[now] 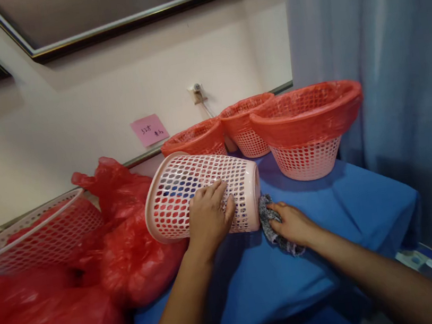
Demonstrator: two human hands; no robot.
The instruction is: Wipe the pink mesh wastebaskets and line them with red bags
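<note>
A pale pink perforated plastic basket point(237, 175) lies on its side over the blue-covered table, its mouth toward the left and its base toward the right. My left hand point(209, 211) rests against its near wall with the fingers spread over the holes. In my right hand point(291, 221) is a bunched grey cloth point(266, 214), gripped by closed fingers and touching the basket's base. Part of the cloth hangs below the hand onto the table. The inside of the basket shows only through its holes.
Red-lined baskets stand behind: a large one point(306, 162), a middle one point(251, 143) and a partly hidden one point(193, 141). Red plastic bags point(142, 263) and another pink basket point(61, 232) crowd the left. A blue curtain point(368, 44) hangs at right.
</note>
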